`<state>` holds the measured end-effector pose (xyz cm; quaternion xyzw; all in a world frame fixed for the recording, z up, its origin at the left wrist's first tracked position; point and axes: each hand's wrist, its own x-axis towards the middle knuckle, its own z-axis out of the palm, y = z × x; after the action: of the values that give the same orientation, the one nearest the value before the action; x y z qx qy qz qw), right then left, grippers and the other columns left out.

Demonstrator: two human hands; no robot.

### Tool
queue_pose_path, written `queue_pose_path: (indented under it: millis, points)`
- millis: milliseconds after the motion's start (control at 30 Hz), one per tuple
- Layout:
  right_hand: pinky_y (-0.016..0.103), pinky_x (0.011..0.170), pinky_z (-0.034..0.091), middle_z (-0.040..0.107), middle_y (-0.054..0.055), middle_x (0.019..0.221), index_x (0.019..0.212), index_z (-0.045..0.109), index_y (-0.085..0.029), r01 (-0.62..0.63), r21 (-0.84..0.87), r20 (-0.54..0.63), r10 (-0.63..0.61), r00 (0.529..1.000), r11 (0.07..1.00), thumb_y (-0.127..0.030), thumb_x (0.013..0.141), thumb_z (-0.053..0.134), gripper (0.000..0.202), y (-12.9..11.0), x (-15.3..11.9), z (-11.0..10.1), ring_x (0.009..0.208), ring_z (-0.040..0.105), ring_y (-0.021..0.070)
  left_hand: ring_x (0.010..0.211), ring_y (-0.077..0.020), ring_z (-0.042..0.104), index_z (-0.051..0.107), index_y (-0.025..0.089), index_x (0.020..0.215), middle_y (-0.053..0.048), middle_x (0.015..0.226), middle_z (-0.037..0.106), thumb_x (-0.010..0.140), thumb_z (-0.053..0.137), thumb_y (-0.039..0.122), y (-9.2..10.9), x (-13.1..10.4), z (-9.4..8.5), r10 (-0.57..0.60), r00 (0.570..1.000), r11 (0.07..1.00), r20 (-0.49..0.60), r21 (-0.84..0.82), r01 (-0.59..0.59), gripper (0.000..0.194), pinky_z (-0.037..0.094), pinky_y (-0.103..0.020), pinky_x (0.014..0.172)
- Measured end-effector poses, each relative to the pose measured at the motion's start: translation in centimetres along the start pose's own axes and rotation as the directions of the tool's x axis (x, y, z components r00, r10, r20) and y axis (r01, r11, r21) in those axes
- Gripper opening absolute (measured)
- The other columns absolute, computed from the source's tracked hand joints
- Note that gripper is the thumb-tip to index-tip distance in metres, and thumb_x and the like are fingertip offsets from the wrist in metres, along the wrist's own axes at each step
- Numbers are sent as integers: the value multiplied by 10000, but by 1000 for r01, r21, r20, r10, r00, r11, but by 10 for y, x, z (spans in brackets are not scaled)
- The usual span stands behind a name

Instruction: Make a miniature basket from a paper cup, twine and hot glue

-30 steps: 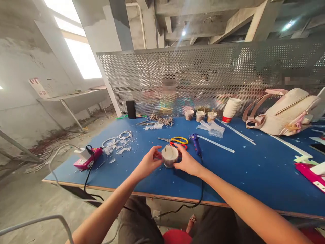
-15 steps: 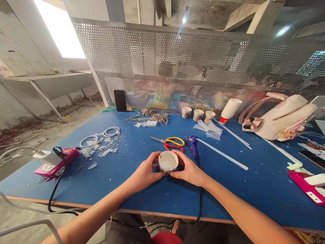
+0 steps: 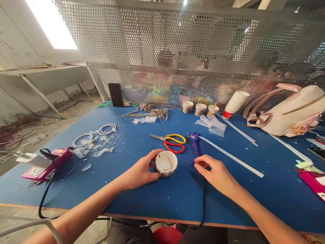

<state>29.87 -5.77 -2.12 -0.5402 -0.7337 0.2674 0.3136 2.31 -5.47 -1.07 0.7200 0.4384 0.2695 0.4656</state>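
Near the middle of the blue table, my left hand grips a small white cup by its left side, and a thin twisted strand shows inside the cup. My right hand is apart from the cup, its fingers partly spread and holding nothing, close to the handle end of a blue glue gun. A long clear glue stick runs out of the gun toward the right. Behind the cup lie scissors with one yellow and one red handle, blades pointing left.
White rings, scraps and a pink power strip lie left. Toward the back are a dark phone, twine, small cups, clear strips, stacked paper cups and a pale backpack. Behind stands a perforated metal screen.
My right hand has let go of the cup and moved right, toward the glue gun. My left hand keeps the cup, now slightly tilted. The view has shifted a little downward.
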Motion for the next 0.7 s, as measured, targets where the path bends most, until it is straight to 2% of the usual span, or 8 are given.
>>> queue_pose_path:
  millis: [67, 133, 200, 300, 467, 600, 700]
  points:
    - [374, 730, 510, 645, 53, 802, 825, 586, -214, -72, -88, -160, 57, 985, 994, -421, 783, 555, 213, 16, 4, -6, 739, 612, 212, 1134, -214, 562, 374, 206, 1319, -73, 1268, 567, 665, 566, 97, -2, 3, -4, 1, 1000, 1000, 21, -3, 0, 690, 423, -351, 1003]
    - [382, 717, 508, 642, 94, 930, 937, 571, -197, -170, -76, -262, 145, 954, 982, -470, 729, 605, 345, 30, 15, -7, 811, 608, 237, 1142, -216, 555, 353, 200, 1334, -80, 1275, 561, 652, 555, 86, -3, 4, -6, -7, 999, 1000, 34, 1, 7, 720, 414, -355, 1011]
    - [372, 701, 509, 621, 115, 1053, 1073, 541, -189, -213, -24, -236, 201, 951, 977, -492, 705, 627, 484, 39, 31, -4, 899, 604, 254, 1138, -218, 555, 334, 192, 1343, -87, 1271, 560, 646, 559, 86, -3, 4, -6, -25, 998, 1000, 53, 12, 24, 740, 410, -359, 1013]
    - [340, 691, 509, 656, 65, 951, 1111, 543, -196, -200, 18, -147, 201, 969, 980, -485, 719, 625, 494, 40, 57, 5, 876, 625, 235, 1165, -224, 534, 330, 186, 1344, -93, 1282, 550, 646, 569, 97, -1, 1, -5, -51, 996, 999, 78, 16, 50, 742, 388, -371, 1036]
    - [301, 559, 469, 621, 2, 673, 951, 596, -183, -243, 35, -98, 245, 965, 969, -440, 745, 582, 329, 30, 78, 17, 601, 603, 192, 1252, -231, 463, 343, 204, 1334, -89, 1361, 493, 623, 527, 86, -1, -3, -8, -57, 993, 989, 106, -132, 71, 744, 327, -403, 1081]
    - [283, 517, 414, 556, -19, 550, 786, 583, -201, -302, 28, -110, 304, 946, 953, -396, 746, 560, 200, 28, 80, 21, 524, 564, 186, 1262, -263, 453, 375, 217, 1310, -101, 1416, 444, 669, 556, 154, 0, -3, -12, -85, 989, 944, 118, -309, 118, 669, 353, -434, 1058]
    - [279, 533, 406, 551, -23, 552, 770, 569, -212, -324, 39, -135, 326, 936, 945, -358, 728, 572, 151, 27, 79, 22, 547, 568, 189, 1284, -282, 424, 319, 207, 1351, -124, 1443, 399, 673, 683, 246, 4, -5, -11, -89, 990, 967, 105, -229, 111, 770, 337, -431, 1073]
